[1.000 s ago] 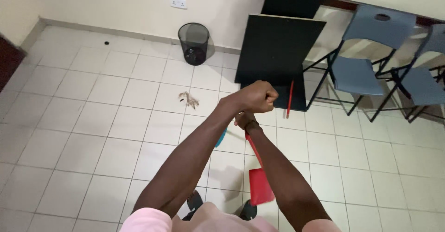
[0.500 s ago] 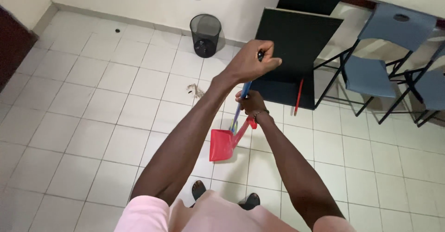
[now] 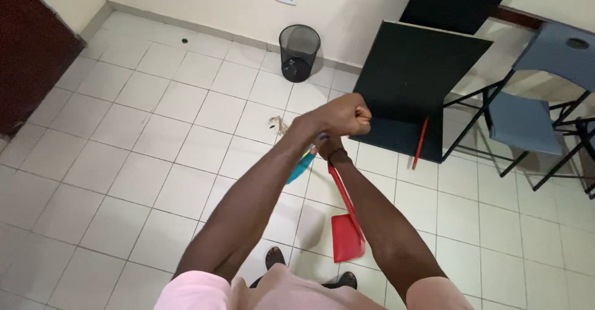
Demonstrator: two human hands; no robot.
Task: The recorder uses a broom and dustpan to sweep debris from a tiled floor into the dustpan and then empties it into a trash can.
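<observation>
Both fists up at frame centre, dustpan hanging below!

The left hand is clenched in a fist over a broom handle, teal bristles peeking out lower left of the arm. Right hand, mostly hidden beneath, grips the red dustpan by its long handle; the pan sits low centre, above the white tiled floor. Wire bin upper centre, black board right.

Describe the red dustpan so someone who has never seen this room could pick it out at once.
Start at the white tiled floor, just ahead of the person's feet. The red dustpan hangs there on a long red handle running up to the right hand. It is the only flat red scoop; the other red thing, a thin red stick, leans against the black board.
</observation>
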